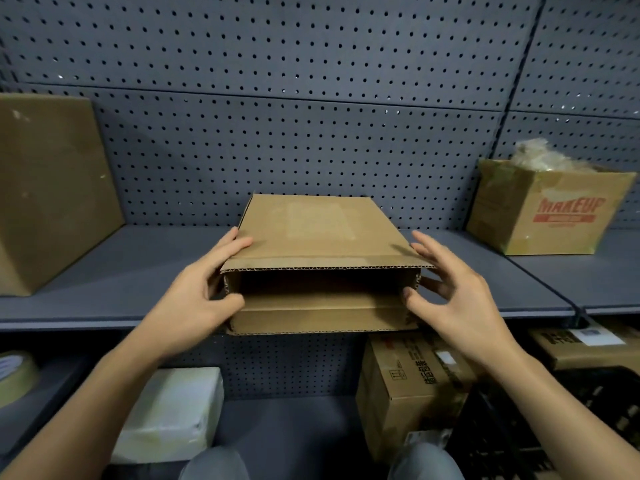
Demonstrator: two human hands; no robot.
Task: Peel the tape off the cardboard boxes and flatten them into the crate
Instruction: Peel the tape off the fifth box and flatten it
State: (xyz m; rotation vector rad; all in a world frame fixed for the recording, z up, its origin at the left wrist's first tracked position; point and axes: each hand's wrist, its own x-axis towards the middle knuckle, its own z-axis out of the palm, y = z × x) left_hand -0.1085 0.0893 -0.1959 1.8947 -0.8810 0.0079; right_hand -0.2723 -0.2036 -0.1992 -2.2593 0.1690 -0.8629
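Light is dim and cool, falling from above; the cardboard box is lit on top, its open mouth dark. The lower shelf sits in shadow, the crate almost black. Wide-angle bowing bends the pegboard seams; edges blur softly.

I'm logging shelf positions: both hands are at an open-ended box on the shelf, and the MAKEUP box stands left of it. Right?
Not quite: the head view shows the MAKEUP box to the right of the open-ended box, not left. The left hand and right hand are at that box on the shelf, as you said.
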